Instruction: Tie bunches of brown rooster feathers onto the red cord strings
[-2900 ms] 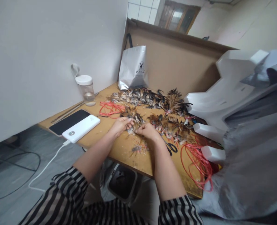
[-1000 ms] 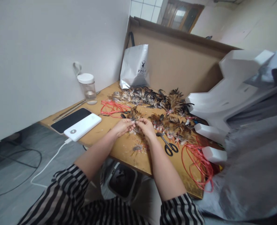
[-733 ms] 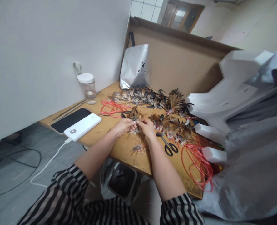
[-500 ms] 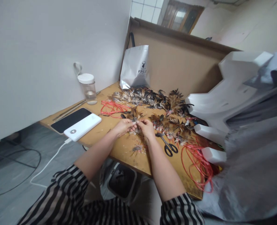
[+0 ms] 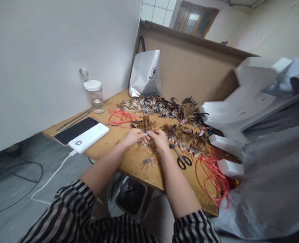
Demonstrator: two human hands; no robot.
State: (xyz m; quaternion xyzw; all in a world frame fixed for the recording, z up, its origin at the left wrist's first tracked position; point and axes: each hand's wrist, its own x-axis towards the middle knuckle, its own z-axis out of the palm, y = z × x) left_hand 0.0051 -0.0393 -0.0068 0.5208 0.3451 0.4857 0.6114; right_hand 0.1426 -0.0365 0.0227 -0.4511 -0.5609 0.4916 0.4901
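Observation:
Over the middle of the table, my left hand (image 5: 137,137) and my right hand (image 5: 158,139) meet fingertip to fingertip. Both pinch the base of a small bunch of brown feathers (image 5: 147,123), whose tips fan out away from me. The fingers hide the bunch's lower end. Just right of my right hand lies a row of brown feather bunches (image 5: 187,137). Black-handled scissors (image 5: 182,160) rest below that row, near my right wrist. Feather scraps (image 5: 148,161) lie on the table between my forearms.
Behind are a longer pile of feathers (image 5: 159,105) and a silver bag (image 5: 145,72). Red twine (image 5: 122,116) lies left, more red twine (image 5: 212,179) right. A phone (image 5: 76,130), white power bank (image 5: 88,137) and bottle (image 5: 95,96) stand left. White foam (image 5: 230,104) borders the right.
My fingertips have shifted slightly at the base of the feather bunch, and its feathers show more fanned out. Both hands stay together in the same place.

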